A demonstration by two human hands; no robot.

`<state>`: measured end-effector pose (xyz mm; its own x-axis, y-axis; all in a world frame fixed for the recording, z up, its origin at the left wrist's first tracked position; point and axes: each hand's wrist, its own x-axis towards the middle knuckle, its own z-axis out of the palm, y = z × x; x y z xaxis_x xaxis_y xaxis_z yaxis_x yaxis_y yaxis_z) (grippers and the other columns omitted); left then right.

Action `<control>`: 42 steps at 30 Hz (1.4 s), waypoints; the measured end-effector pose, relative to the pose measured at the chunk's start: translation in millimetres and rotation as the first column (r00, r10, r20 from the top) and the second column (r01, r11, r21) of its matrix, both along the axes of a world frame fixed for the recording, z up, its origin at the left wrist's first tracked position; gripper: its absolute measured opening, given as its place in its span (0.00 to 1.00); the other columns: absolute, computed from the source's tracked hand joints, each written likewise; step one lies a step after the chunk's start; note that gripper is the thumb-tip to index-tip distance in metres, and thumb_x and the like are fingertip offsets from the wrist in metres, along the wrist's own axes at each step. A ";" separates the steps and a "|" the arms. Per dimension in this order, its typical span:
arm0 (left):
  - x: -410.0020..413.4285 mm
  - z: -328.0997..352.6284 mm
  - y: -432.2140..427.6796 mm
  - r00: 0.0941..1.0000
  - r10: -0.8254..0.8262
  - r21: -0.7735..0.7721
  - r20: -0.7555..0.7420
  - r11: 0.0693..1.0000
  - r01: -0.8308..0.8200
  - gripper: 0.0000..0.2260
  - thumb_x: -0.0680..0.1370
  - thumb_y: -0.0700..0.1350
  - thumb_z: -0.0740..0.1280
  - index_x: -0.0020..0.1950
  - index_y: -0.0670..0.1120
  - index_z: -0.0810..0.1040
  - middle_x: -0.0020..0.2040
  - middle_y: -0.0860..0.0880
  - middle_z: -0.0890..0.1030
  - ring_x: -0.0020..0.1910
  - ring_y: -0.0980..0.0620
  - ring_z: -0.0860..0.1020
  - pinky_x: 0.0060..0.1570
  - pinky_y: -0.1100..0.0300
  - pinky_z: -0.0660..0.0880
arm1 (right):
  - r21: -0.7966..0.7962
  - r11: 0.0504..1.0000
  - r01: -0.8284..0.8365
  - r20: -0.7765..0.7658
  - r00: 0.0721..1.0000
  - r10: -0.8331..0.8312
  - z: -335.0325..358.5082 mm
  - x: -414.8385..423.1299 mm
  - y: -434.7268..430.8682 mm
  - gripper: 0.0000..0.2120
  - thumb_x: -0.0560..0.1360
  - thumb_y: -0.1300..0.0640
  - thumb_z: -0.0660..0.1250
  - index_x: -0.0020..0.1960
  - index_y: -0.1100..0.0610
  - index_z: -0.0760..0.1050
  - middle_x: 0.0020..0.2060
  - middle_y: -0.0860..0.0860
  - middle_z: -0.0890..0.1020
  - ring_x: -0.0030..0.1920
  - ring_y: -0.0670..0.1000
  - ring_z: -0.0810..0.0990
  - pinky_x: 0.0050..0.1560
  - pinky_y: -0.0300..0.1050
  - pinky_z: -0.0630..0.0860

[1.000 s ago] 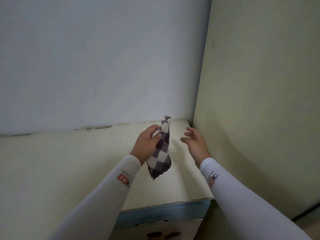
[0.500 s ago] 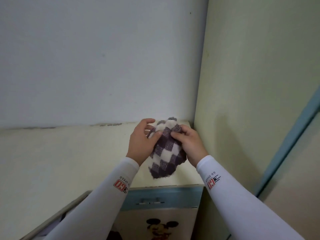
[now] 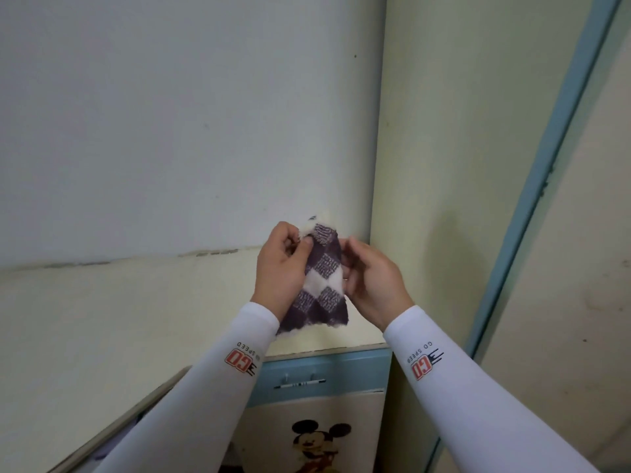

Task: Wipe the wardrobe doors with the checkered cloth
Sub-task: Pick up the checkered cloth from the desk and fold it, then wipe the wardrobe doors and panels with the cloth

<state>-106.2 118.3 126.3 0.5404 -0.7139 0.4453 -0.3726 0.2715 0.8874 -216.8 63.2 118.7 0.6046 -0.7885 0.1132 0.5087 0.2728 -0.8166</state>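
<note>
The purple and white checkered cloth [image 3: 322, 281] hangs bunched between my two hands, above the cream top of a low cabinet. My left hand [image 3: 281, 271] pinches its upper left edge. My right hand [image 3: 370, 285] curls against its right side, fingers touching the fabric. Below them the low cabinet's door [image 3: 324, 435] shows a cartoon mouse picture under a blue band with a small handle [image 3: 299, 383]. To the right rises a tall cream wardrobe side [image 3: 454, 165], and beyond it a wardrobe door [image 3: 580, 233] with a blue edge.
A pale wall [image 3: 170, 114] fills the left and centre. The low cabinet's cream top [image 3: 119, 319] runs along its foot. A left-hand door of the low cabinet [image 3: 112, 425] stands ajar at the bottom left.
My right hand came over and joined my left on the cloth. The view has tilted down and right, showing more of the cabinet front and the blue-edged door.
</note>
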 end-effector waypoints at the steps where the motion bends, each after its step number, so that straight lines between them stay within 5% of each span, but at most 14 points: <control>1: -1.4 2.2 4.7 0.993 -0.076 -0.013 -0.086 0.997 0.076 0.12 0.77 0.37 0.62 0.35 0.49 0.66 0.33 0.45 0.70 0.34 0.50 0.68 0.36 0.56 0.66 | -0.037 0.998 0.048 -0.037 0.998 -0.049 0.7 0.7 5.1 0.10 0.78 0.65 0.57 0.44 0.60 0.77 0.36 0.57 0.82 0.38 0.55 0.78 0.40 0.46 0.77; 6: -13.7 9.2 32.3 0.913 -0.293 -0.047 -0.284 0.955 0.292 0.10 0.78 0.35 0.58 0.38 0.45 0.66 0.34 0.44 0.74 0.32 0.52 0.72 0.35 0.59 0.69 | -0.421 0.868 0.262 -0.226 0.897 -0.380 2.0 -3.4 34.0 0.16 0.74 0.66 0.66 0.48 0.44 0.76 0.45 0.55 0.76 0.46 0.52 0.76 0.50 0.49 0.75; 8: -20.2 11.4 38.1 0.906 -0.313 -0.058 -0.286 0.949 0.310 0.10 0.78 0.35 0.59 0.38 0.45 0.66 0.35 0.43 0.75 0.33 0.50 0.72 0.36 0.57 0.69 | -0.449 0.866 0.219 -0.244 0.903 -0.354 5.7 -11.0 42.2 0.11 0.74 0.65 0.66 0.48 0.49 0.78 0.49 0.54 0.78 0.51 0.51 0.77 0.56 0.50 0.74; 11: -33.1 16.0 45.9 0.967 -0.226 -0.032 -0.119 0.974 0.224 0.11 0.77 0.37 0.62 0.37 0.48 0.67 0.29 0.50 0.74 0.30 0.53 0.70 0.33 0.59 0.67 | -0.437 0.866 0.242 -0.226 0.902 -0.367 9.8 -26.2 51.3 0.03 0.76 0.65 0.64 0.47 0.63 0.76 0.40 0.58 0.79 0.41 0.50 0.76 0.44 0.46 0.74; 14: -35.5 25.1 50.3 0.995 -0.065 -0.050 0.074 0.996 0.068 0.12 0.76 0.40 0.65 0.36 0.50 0.67 0.23 0.56 0.69 0.26 0.57 0.65 0.30 0.62 0.65 | -0.420 0.831 0.365 -0.197 0.857 -0.476 10.4 -47.7 47.6 0.09 0.78 0.60 0.61 0.39 0.57 0.71 0.31 0.51 0.74 0.33 0.49 0.71 0.33 0.39 0.70; 18: -54.8 42.1 55.9 0.970 -0.068 -0.016 0.232 0.997 0.074 0.11 0.75 0.43 0.66 0.36 0.51 0.68 0.27 0.53 0.66 0.26 0.58 0.63 0.30 0.64 0.64 | -0.554 0.725 0.409 -0.186 0.788 -0.587 21.7 -100.4 40.6 0.11 0.78 0.57 0.62 0.36 0.54 0.70 0.31 0.47 0.73 0.32 0.42 0.71 0.34 0.36 0.68; 25: -122.0 68.9 37.9 0.921 -0.092 0.058 0.380 0.995 0.075 0.06 0.73 0.42 0.69 0.41 0.52 0.75 0.27 0.53 0.69 0.27 0.59 0.67 0.31 0.67 0.65 | -0.756 0.619 0.214 -0.236 0.792 -0.563 57.4 -212.6 5.4 0.07 0.73 0.61 0.69 0.37 0.55 0.76 0.30 0.47 0.76 0.30 0.41 0.72 0.34 0.32 0.70; 30: -193.3 92.8 18.0 0.692 -0.352 0.403 0.630 0.910 0.095 0.04 0.73 0.49 0.69 0.38 0.53 0.81 0.30 0.58 0.79 0.32 0.61 0.74 0.34 0.67 0.68 | -0.906 0.410 -0.105 -0.369 0.672 -0.642 79.3 -312.8 -39.0 0.06 0.71 0.57 0.72 0.41 0.48 0.76 0.33 0.49 0.79 0.31 0.41 0.71 0.34 0.33 0.67; 34: -250.6 101.0 -0.5 0.633 -0.436 0.497 0.640 0.863 0.092 0.05 0.74 0.44 0.69 0.40 0.54 0.80 0.36 0.56 0.81 0.37 0.60 0.76 0.39 0.65 0.70 | -0.881 0.376 -0.288 -0.469 0.646 -0.603 89.5 -391.6 -73.8 0.16 0.71 0.65 0.68 0.45 0.45 0.67 0.38 0.46 0.76 0.35 0.50 0.72 0.39 0.42 0.69; 38: -281.3 94.0 -15.1 0.762 -0.365 0.409 0.535 0.901 0.144 0.05 0.72 0.41 0.70 0.43 0.52 0.81 0.39 0.51 0.83 0.41 0.52 0.79 0.46 0.59 0.73 | -0.926 0.364 -0.100 -0.330 0.683 -0.652 84.8 -431.7 -107.5 0.18 0.70 0.69 0.68 0.37 0.47 0.66 0.38 0.50 0.78 0.36 0.53 0.72 0.39 0.46 0.69; 40: -294.5 93.8 -23.7 0.815 -0.230 0.313 0.531 0.948 0.063 0.08 0.71 0.38 0.71 0.40 0.52 0.78 0.35 0.51 0.80 0.35 0.56 0.76 0.40 0.65 0.71 | -0.967 0.255 0.018 -0.181 0.658 -0.731 84.0 -440.9 -121.2 0.20 0.68 0.71 0.68 0.33 0.48 0.67 0.38 0.51 0.76 0.37 0.46 0.73 0.41 0.38 0.68; 42: -304.3 97.8 -29.3 0.766 -0.060 0.206 0.639 0.974 -0.095 0.09 0.71 0.36 0.69 0.38 0.50 0.75 0.34 0.50 0.79 0.32 0.56 0.73 0.35 0.69 0.68 | -0.981 0.177 0.083 -0.087 0.627 -0.774 85.4 -442.0 -130.5 0.18 0.67 0.74 0.67 0.33 0.51 0.71 0.42 0.51 0.73 0.41 0.43 0.73 0.45 0.25 0.66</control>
<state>-410.4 89.1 224.0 0.1994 -0.8254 0.5282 -0.8751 0.0925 0.4750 -658.8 -67.4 204.0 0.4013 -0.5389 0.7407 -0.2909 -0.8417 -0.4548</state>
